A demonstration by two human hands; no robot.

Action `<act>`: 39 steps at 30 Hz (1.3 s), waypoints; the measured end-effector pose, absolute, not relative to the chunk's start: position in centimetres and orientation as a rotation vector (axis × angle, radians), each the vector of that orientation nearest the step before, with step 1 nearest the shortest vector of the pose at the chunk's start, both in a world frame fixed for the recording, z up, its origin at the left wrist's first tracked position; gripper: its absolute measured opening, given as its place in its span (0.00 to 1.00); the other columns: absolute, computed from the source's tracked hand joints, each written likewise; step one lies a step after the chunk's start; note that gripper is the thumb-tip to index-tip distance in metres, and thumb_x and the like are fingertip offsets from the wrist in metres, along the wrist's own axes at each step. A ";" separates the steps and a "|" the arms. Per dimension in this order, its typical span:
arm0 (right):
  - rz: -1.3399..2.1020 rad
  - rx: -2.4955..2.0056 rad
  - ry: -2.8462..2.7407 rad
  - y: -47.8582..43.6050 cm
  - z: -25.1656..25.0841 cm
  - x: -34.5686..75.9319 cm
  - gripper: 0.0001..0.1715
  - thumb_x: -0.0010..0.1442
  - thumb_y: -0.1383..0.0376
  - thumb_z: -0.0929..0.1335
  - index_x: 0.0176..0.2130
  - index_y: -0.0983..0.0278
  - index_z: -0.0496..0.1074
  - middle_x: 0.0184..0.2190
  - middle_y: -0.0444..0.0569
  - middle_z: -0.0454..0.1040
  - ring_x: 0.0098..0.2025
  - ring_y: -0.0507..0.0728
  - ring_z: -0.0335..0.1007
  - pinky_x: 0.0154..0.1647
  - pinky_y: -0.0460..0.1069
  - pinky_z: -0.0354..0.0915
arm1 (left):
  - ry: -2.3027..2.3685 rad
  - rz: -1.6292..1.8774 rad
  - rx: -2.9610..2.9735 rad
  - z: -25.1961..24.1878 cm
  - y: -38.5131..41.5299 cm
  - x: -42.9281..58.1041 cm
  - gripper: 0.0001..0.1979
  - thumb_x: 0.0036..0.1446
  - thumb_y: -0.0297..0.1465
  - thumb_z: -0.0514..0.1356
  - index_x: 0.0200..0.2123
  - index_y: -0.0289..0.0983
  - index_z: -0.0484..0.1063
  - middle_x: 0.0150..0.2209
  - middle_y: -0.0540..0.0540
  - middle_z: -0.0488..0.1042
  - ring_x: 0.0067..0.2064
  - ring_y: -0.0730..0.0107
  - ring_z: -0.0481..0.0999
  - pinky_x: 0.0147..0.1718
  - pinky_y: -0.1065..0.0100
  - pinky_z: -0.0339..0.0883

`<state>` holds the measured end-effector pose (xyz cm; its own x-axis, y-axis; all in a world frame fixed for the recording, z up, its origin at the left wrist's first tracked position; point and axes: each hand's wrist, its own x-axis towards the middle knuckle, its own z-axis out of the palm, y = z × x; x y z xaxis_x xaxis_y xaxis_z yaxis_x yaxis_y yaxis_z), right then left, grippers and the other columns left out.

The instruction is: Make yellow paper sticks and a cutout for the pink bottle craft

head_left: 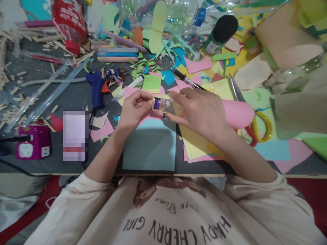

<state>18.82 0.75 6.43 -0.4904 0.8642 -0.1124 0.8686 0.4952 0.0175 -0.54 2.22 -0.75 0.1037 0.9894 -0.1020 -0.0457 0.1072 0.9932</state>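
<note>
A small clear tube-like piece with a purple end (166, 105) lies level between my hands, over pink paper (130, 92). My left hand (136, 107) pinches near its purple end with thumb and forefinger. From the other side my right hand (200, 107) grips it between thumb and fingers, hiding its right end. A light blue paper sheet (149, 146) lies flat just below the hands. Under my right forearm is a stack of yellow and pink paper (198, 148), and a rolled pink sheet (238, 113) sticks out beyond the right hand.
Scissors (265, 127) lie at the right. Left of my hands are a blue glue gun (97, 89), a phone (74, 136) and a purple plug adapter (33, 142). Markers, paper scraps, a red bottle (71, 22) and a black-capped container (221, 33) crowd the back.
</note>
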 end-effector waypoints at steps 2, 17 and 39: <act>-0.065 1.528 2.624 0.7 6.5 18.8 0.30 0.65 0.50 0.62 0.59 0.63 0.65 0.43 0.56 0.77 0.39 0.63 0.74 0.31 0.50 0.51 | 1.125 1.076 1.126 -0.9 2.3 -0.5 0.21 0.39 0.48 0.73 0.26 0.39 0.73 0.27 0.51 0.72 0.28 0.76 0.70 0.28 0.71 0.66; -0.045 1.573 2.693 0.6 5.7 18.9 0.26 0.64 0.54 0.63 0.56 0.64 0.68 0.40 0.56 0.77 0.37 0.60 0.71 0.31 0.51 0.53 | 1.163 1.050 1.129 -0.9 2.5 -0.6 0.19 0.38 0.43 0.73 0.26 0.38 0.71 0.26 0.52 0.71 0.28 0.74 0.72 0.29 0.71 0.68; -0.070 1.611 2.690 0.5 6.2 19.2 0.29 0.64 0.48 0.63 0.55 0.65 0.69 0.40 0.58 0.78 0.37 0.61 0.72 0.30 0.49 0.50 | 1.203 1.203 1.312 -1.2 2.4 -0.5 0.16 0.41 0.41 0.73 0.27 0.37 0.76 0.28 0.48 0.78 0.32 0.70 0.78 0.34 0.69 0.73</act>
<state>19.23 0.50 6.19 -0.4722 0.8810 -0.0272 0.8813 0.4713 -0.0358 -0.54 2.44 -1.20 0.0306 0.9978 0.0595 0.0595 -0.0613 0.9963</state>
